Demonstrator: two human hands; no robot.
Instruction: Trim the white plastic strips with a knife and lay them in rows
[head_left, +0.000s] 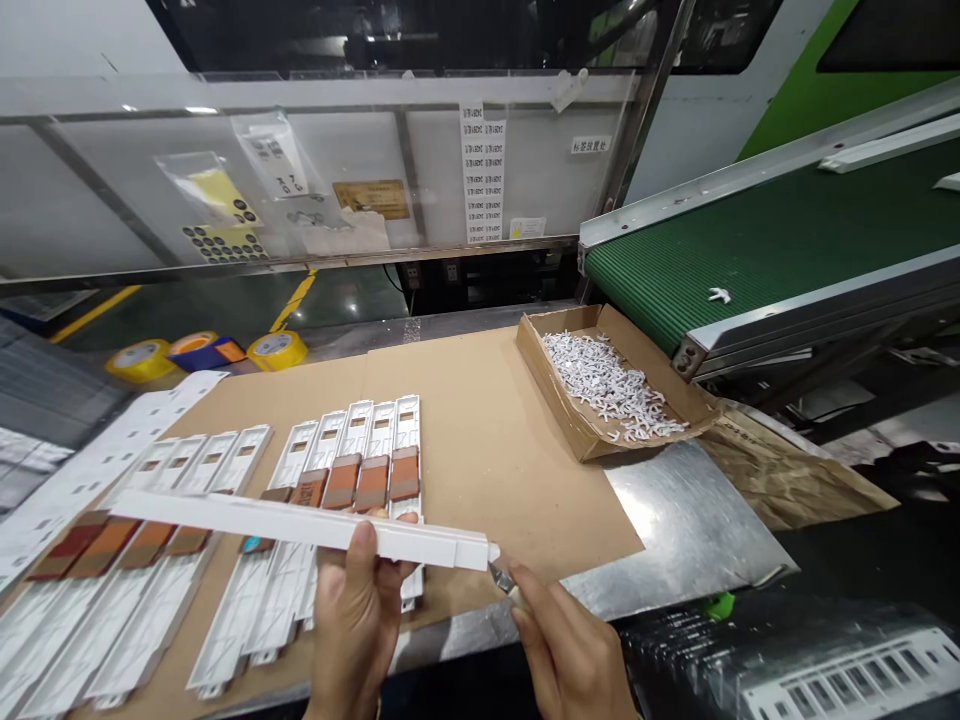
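A long white plastic strip (300,525) lies tilted across my left hand (360,610), thumb on its face and fingers beneath. My right hand (566,635) is closed on a small knife (501,578), its metal blade at the strip's right end; most of the handle is hidden in the fingers. Behind and below the held strip, two groups of similar white plastic pieces (255,610) lie side by side on the brown cardboard sheet (480,420). Brown and orange blocks (373,483) rest across those pieces.
A shallow cardboard box (555,400) of small white plastic bits (607,385) stands at the back right. Beyond it, a green conveyor belt (780,235) slopes up rightward. Tape rolls (277,350) sit at the back left. The metal table edge (697,510) shows at right.
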